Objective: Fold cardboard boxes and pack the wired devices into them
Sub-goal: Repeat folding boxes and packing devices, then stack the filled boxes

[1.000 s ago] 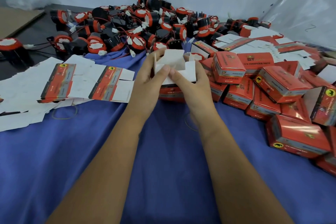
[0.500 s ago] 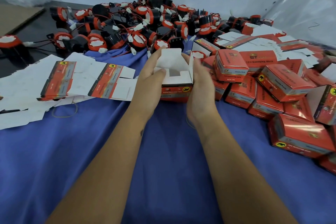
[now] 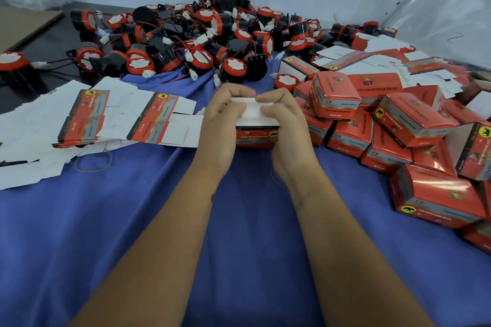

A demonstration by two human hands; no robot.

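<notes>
Both hands grip one red cardboard box standing on the blue cloth: left hand and right hand curl over its white top flaps. Wired devices lie heaped beyond; finished boxes crowd the right, flat blanks the left.

red folded boxes at right read "st", "12v reversing horn", "genuine parts", "qty:1pc". flat box blanks at left show "qty:1pc", rest too blurred. held box: "12v reversing horn", upside down.
</notes>
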